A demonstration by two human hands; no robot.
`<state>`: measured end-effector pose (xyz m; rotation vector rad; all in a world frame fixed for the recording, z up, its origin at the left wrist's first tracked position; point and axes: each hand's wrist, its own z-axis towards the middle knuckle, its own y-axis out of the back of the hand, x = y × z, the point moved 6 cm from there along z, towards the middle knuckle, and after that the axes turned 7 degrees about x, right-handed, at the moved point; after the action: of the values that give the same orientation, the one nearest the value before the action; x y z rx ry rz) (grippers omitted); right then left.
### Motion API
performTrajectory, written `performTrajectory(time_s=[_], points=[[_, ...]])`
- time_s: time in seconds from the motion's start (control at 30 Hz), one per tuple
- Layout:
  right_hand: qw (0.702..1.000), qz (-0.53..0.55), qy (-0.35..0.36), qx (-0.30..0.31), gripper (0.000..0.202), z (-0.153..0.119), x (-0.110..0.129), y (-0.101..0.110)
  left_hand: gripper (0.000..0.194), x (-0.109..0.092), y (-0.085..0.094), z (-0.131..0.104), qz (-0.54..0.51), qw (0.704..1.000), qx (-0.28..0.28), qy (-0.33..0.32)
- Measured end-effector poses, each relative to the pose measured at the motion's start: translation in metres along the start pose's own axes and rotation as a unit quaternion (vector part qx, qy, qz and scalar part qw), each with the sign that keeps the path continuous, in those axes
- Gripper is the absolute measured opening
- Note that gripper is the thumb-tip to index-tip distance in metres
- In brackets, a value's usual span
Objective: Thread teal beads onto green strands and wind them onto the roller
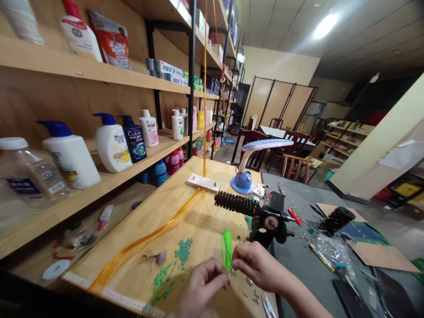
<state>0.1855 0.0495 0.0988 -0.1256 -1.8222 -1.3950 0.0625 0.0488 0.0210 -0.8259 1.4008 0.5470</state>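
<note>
My left hand (206, 282) is low over the wooden table, with thumb and fingertips closed together; whatever they pinch is too small to see. To its right, my right hand (258, 265) has its thumb and fingers pinched beside the lower end of a bright green thread bundle (227, 245). I cannot make out what is between those fingertips. Left of the bundle lie loose teal beads (183, 251) and beaded green strands (161, 278). Scissors (268, 307) rest below my right hand.
Long orange threads (149, 238) run across the table from a clamped board (202, 183). A black ridged roller (236, 203) on a stand juts over the table. Behind it stands a blue desk lamp (243, 181). Shelves with pump bottles (114, 145) line the left side.
</note>
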Motion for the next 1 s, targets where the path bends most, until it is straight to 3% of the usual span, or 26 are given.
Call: performTrajectory(time_s=[0.33, 0.6, 0.8, 1.0], points=[[1.0, -0.017, -0.008, 0.006, 0.025, 0.001, -0.002, -0.003, 0.017, -0.003, -0.007, 0.003, -0.016, 1.0, -0.005, -0.01], [1.0, -0.017, 0.004, -0.005, 0.026, 0.0, -0.003, -0.002, 0.014, 0.005, -0.003, 0.004, -0.042, 0.999, -0.009, -0.008], [1.0, -0.005, 0.004, -0.012, 0.029, -0.004, -0.007, 0.003, 0.022, 0.022, 0.007, 0.003, 0.008, 1.0, -0.016, -0.003], [1.0, 0.0, -0.001, -0.017, 0.033, -0.004, -0.008, 0.007, 0.022, 0.025, 0.011, -0.003, 0.058, 0.997, -0.041, 0.014]])
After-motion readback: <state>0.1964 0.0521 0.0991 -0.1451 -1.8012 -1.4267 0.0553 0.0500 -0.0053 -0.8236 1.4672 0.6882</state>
